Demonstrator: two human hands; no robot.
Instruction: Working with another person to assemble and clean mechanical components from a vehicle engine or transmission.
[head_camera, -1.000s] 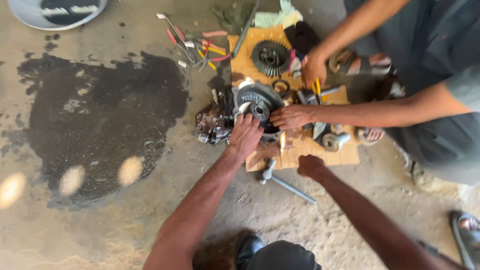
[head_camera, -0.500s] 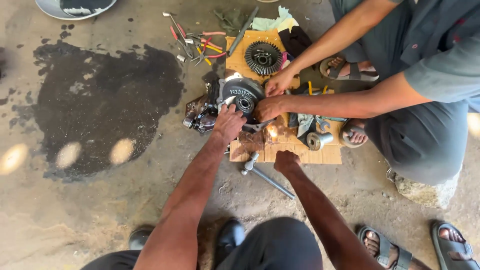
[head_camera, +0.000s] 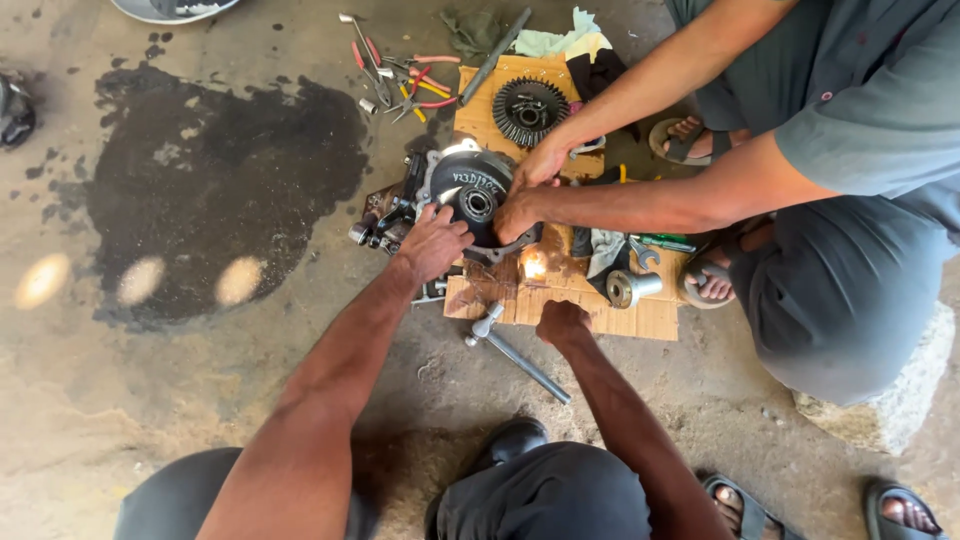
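Left hand (head_camera: 432, 243) now lower on gear housing (head_camera: 470, 195), fingers spread; right hand (head_camera: 562, 322) fisted on cardboard (head_camera: 650, 318), oil-stained concrete floor (head_camera: 210, 180).

Both forearms are bare from the elbow down, with no sleeve, watch or ring showing; the left hand (head_camera: 432, 243) and the right hand (head_camera: 562, 322) are ungloved; dark grey trousers (head_camera: 545, 497) cover the knees near the bottom edge; a black shoe (head_camera: 512, 440) shows between them.

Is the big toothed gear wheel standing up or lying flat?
Lying flat. The gear wheel rests on its face on the cardboard sheet, its whole ring of teeth showing from above. No hand touches it.
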